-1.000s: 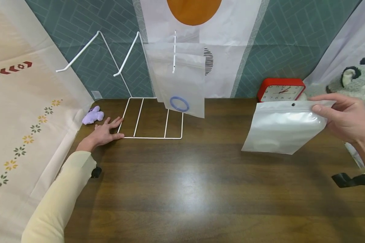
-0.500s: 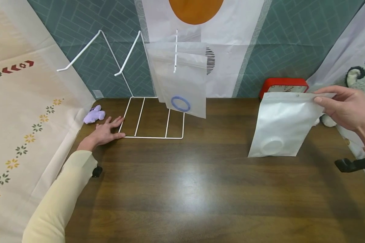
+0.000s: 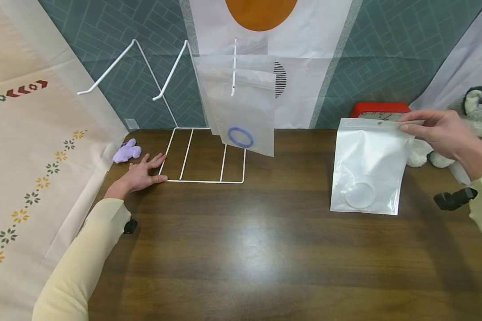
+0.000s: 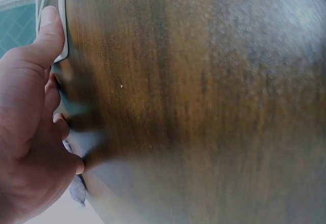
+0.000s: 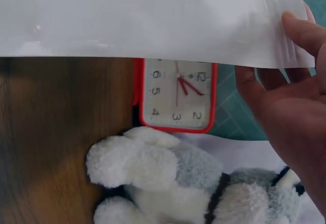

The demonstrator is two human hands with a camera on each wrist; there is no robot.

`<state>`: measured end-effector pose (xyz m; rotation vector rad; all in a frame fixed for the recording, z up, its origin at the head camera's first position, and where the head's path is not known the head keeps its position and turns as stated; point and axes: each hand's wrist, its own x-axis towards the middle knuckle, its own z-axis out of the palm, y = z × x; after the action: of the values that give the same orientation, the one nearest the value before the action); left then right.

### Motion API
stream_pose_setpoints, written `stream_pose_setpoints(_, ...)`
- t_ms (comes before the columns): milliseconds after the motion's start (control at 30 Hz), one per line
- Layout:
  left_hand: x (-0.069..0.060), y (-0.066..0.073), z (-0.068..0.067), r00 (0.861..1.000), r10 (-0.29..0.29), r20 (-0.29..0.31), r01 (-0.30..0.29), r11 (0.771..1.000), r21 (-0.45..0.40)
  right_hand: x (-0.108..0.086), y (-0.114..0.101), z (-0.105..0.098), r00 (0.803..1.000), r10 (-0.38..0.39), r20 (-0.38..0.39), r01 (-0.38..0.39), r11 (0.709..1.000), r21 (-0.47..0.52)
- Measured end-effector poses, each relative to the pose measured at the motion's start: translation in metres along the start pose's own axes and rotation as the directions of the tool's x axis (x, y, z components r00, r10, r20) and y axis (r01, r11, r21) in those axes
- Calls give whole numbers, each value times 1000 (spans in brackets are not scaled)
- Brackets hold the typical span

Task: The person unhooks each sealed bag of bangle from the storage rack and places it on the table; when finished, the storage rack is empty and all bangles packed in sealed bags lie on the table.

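My left hand (image 3: 138,176) rests on the near left corner of a white wire display rack (image 3: 201,181), fingers spread and thumb along its base wire. Two white prongs stick up from the rack's left part. Another prong at the right carries hanging translucent pouches (image 3: 253,107), the front one showing a blue ring (image 3: 244,146). In my right hand (image 3: 446,136), a shiny white zip pouch (image 3: 375,160) is pinched by its top right edge between thumb and fingers. The pouch hangs down over the table, a round flat shape (image 3: 359,195) showing through low on it.
Behind the pouch stands a red clock (image 5: 178,96), partly covered by it in the head view. A grey and white plush toy (image 5: 193,178) sits at the right. A small purple plush toy (image 3: 127,151) lies beyond my left hand, beside the cloth wall (image 3: 44,147).
My right hand has moved slightly left and up with the zip pouch, which has swung from tilted to hanging nearly straight down. My left hand stays on the rack.
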<state>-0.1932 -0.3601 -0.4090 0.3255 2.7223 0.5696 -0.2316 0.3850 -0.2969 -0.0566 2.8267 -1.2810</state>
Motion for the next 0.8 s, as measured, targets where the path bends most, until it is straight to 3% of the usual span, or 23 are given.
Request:
stream_pose_setpoints(233,0,-1,-1,1000,-3,9,3,1000,-6,9,3,5,999,-21,38,24,997,-70)
stream_pose_setpoints(533,1,-1,2,1000,7,1,-7,1000,-4,12,21,17,995,37,90,-24,991,-133)
stream_pose_setpoints(800,0,-2,1,1000,-2,-5,2,1000,-7,14,35,28,998,29,56,-19,985,-173)
